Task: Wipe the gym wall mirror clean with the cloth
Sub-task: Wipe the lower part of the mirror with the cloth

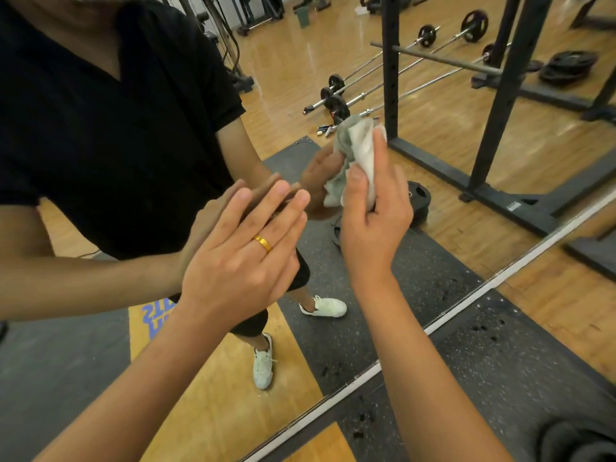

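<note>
Your right hand (pixel 370 211) grips the bunched cloth (pixel 363 145) against the mirror (pixel 300 61); your left hand (pixel 240 248), fingers straight, presses the glass and may leave fresh smears there.

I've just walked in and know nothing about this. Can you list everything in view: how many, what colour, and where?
mirror: one, on the wall ahead, white lower edge running diagonally
cloth: one, whitish grey, bunched against the mirror
barbells: at least three, silver with black discs, on the floor in the reflection
rack: one, black, reflected at right
loose plates: a pile, black, reflected at top right
mat: one, dark speckled, on the floor below the mirror
shoes: two, white, reflected
ring: one, gold, on a finger
left hand: fingers straight, tips meeting their reflection
right hand: grips the cloth
</note>
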{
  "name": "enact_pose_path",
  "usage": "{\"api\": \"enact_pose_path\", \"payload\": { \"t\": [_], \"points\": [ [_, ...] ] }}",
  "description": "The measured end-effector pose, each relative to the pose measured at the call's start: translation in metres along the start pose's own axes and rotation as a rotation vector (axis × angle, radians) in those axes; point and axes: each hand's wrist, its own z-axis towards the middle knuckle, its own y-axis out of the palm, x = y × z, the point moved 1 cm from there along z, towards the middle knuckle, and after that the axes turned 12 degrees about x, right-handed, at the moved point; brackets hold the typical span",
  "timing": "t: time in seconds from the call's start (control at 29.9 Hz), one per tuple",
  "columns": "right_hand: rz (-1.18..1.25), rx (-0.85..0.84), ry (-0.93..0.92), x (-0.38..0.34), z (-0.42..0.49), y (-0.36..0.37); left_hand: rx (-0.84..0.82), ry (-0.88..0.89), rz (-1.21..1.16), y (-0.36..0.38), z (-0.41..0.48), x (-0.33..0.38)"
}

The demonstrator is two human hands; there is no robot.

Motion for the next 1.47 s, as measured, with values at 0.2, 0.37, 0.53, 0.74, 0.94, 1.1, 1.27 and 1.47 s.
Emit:
{"api": "enact_pose_path", "payload": {
  "t": [0.2,0.37,0.53,0.74,0.94,1.1,1.27,1.47],
  "points": [
    [-0.157,-0.094,0.198,0.064,-0.102,-0.041,-0.007,-0.011,0.010,-0.001,0.000,0.000],
    [-0.129,0.239,0.850,0.065,-0.115,-0.035,-0.037,-0.042,-0.026,-0.002,0.002,0.001],
    [-0.064,0.180,0.515,0.024,-0.102,-0.009,-0.065,-0.030,-0.037,-0.004,0.002,0.000],
    [-0.175,0.189,0.752,0.078,-0.130,-0.044,-0.066,-0.050,-0.068,-0.006,0.002,-0.001],
    [-0.057,0.217,0.884,0.042,-0.103,-0.024,-0.037,-0.046,-0.081,-0.004,0.003,0.001],
    [-0.075,0.053,0.502,0.034,-0.110,-0.024,-0.040,-0.050,-0.116,-0.005,0.002,0.000],
    [-0.158,0.020,0.609,0.060,-0.139,-0.045,-0.065,-0.186,-0.247,-0.027,-0.020,0.009],
    [-0.144,0.071,0.730,0.039,-0.139,-0.037,-0.169,-0.198,-0.147,-0.053,-0.084,-0.007]
  ]
}}
